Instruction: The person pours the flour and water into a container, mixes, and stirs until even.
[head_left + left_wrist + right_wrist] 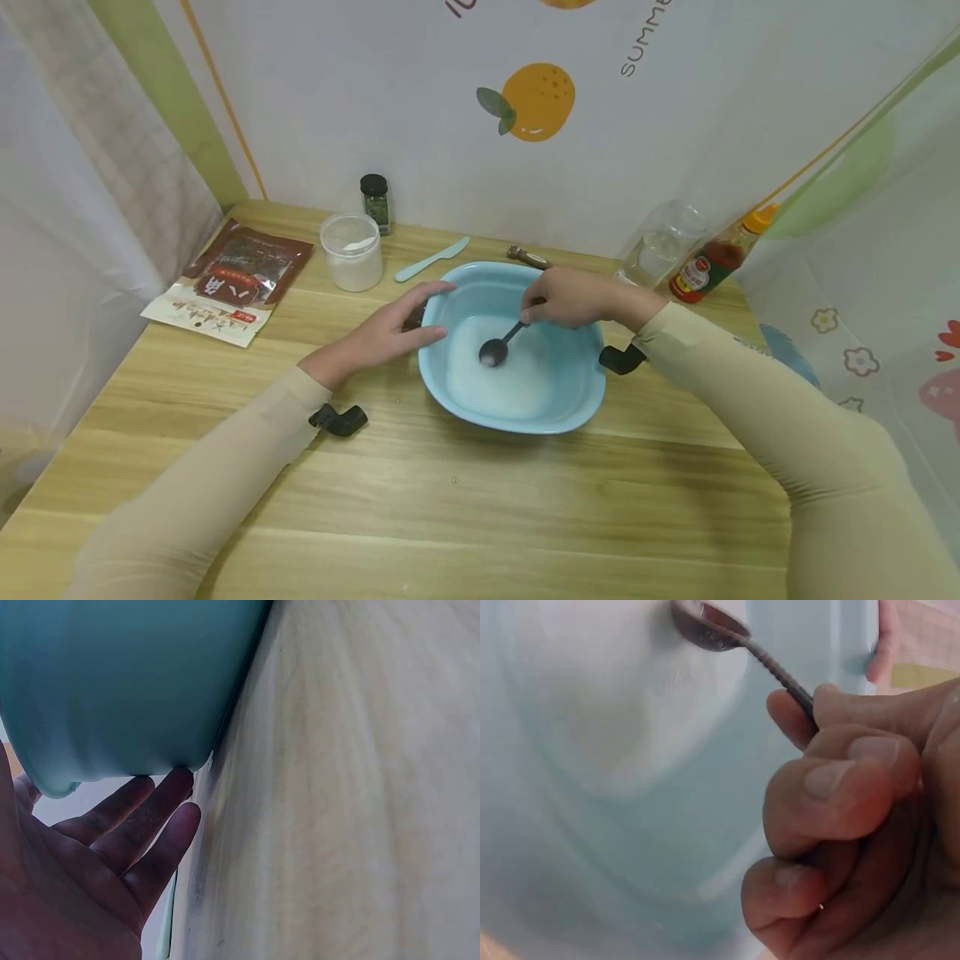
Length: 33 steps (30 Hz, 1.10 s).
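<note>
A light blue plastic basin (pixel 585 408) stands on the wooden table, with cloudy white contents across its bottom. My left hand (pixel 386 333) steadies its left side, thumb and index finger over the rim. In the left wrist view, the other fingers (pixel 161 825) reach the basin's outer wall (pixel 135 690) from beside it, some fingertips touching it. Inside the basin, my right hand (pixel 566 297) pinches the thin handle of a dark spoon (pixel 493 352) between thumb and fingers. The spoon's bowl (pixel 709 626) is down at the white contents, tilted and pointing left.
Behind the basin lie a pale green spreading knife (pixel 432 259) and a small brown-handled item (pixel 528 257). A tub of white powder (pixel 352 262), a dark-lidded spice jar (pixel 376 204) and a brown packet (pixel 232 283) are left; a glass jar (pixel 654 250) and a red sauce bottle (pixel 708 262) right.
</note>
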Available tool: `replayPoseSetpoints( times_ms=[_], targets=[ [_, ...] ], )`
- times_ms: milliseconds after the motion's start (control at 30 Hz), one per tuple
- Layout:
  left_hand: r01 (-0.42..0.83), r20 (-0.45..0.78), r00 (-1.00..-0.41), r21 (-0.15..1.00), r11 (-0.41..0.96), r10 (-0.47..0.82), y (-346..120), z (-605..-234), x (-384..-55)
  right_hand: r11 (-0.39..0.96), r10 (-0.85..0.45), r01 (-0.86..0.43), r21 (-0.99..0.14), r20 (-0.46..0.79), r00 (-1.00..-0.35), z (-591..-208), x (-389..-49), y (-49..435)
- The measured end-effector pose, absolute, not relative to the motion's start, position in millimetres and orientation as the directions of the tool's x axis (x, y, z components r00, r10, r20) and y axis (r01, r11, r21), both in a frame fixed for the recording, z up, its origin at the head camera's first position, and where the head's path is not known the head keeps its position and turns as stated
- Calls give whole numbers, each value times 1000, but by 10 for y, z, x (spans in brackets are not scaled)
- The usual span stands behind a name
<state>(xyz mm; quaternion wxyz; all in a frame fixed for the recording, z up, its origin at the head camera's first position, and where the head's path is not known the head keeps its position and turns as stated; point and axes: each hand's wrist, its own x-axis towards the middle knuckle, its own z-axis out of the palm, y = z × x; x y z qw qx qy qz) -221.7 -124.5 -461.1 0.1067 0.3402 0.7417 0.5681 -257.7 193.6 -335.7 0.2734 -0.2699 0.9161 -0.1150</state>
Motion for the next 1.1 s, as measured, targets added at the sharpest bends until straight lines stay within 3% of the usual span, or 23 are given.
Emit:
replayPoseSetpoints(
  times_ms=[267,700,767,1000,1100],
  targets=[
    [386,227,-743,914,126,629,-1254,-4612,-2228,835,-544,-434,-338,-394,-741,-3364,-2547,1846],
    [373,220,-740,920,116,636,-1270,-4617,-2235,688,-725,-568,-451,-403,-559,-3428,-2372,1565],
    [371,218,-740,921,117,636,-1271,-4618,-2228,695,-718,-571,-437,-377,-585,-3438,-2374,1541],
    [370,221,-739,923,110,637,-1261,-4635,-2208,828,-553,-487,-279,-254,-794,-3446,-2446,1591],
    [377,222,-742,918,121,632,-1259,-4626,-2212,863,-496,-440,-249,-248,-832,-3440,-2477,1670]
  ],
)
